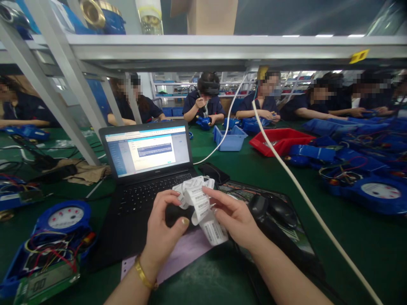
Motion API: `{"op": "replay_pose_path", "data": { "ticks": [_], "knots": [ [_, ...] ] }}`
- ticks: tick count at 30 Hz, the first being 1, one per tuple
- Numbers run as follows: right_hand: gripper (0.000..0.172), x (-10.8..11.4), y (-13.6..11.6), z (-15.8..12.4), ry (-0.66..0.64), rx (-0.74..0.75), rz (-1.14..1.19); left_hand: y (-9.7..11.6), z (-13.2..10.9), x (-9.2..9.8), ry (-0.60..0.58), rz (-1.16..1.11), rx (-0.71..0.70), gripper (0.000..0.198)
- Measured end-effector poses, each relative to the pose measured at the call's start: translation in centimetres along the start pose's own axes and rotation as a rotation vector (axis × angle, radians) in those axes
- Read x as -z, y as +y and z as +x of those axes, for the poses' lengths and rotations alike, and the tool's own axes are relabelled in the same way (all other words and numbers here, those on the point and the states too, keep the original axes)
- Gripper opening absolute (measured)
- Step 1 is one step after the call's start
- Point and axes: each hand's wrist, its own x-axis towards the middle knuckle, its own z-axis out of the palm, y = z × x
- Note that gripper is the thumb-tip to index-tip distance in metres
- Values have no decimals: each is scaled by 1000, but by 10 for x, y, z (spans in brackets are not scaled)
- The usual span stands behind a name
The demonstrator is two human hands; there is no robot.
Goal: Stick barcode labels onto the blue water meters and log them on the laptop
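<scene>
Both my hands hold a curled strip of white barcode labels (200, 203) over the front edge of a black laptop (144, 178). My left hand (163, 231), a gold bracelet on its wrist, curls its fingers round the strip's left side. My right hand (233, 216) pinches the strip from the right between thumb and fingers. The loose end of the labels hangs down between the hands. A pink sheet of paper (181, 256) lies under them on the green table.
An open blue water meter (52, 243) with loose wires lies at the left. A black mouse (281, 212) sits on a mat at the right, beside a white cable (305, 199). Blue meters (375, 190), a red tray (281, 140) and a blue bin (230, 140) lie beyond. Several people work opposite.
</scene>
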Motion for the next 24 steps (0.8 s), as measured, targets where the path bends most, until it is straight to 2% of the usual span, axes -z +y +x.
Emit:
{"op": "replay_pose_path", "data": {
  "ticks": [2, 4, 6, 10, 13, 16, 24],
  "knots": [
    [53, -1, 1, -1, -14, -17, 27, 6, -1, -2, -55, 173, -100, 24],
    [55, -3, 3, -1, -43, -22, 74, 9, -1, -5, -75, 287, -130, 20],
    [54, -4, 4, -1, -57, -3, 112, 9, 0, -6, -68, 301, -119, 9],
    [50, -9, 5, 0, -25, 53, 64, 4, 2, -6, -42, 89, 55, 10],
    [42, -13, 6, 0, 22, 57, -34, 5, 3, -7, -26, -96, 205, 12],
    [34, -17, 7, -1, 87, 57, -152, 7, 3, -10, -30, -197, 294, 14],
    [21, -24, 5, -3, 185, 172, -360, 3, -1, -15, 3, -233, 233, 12]
  ]
}}
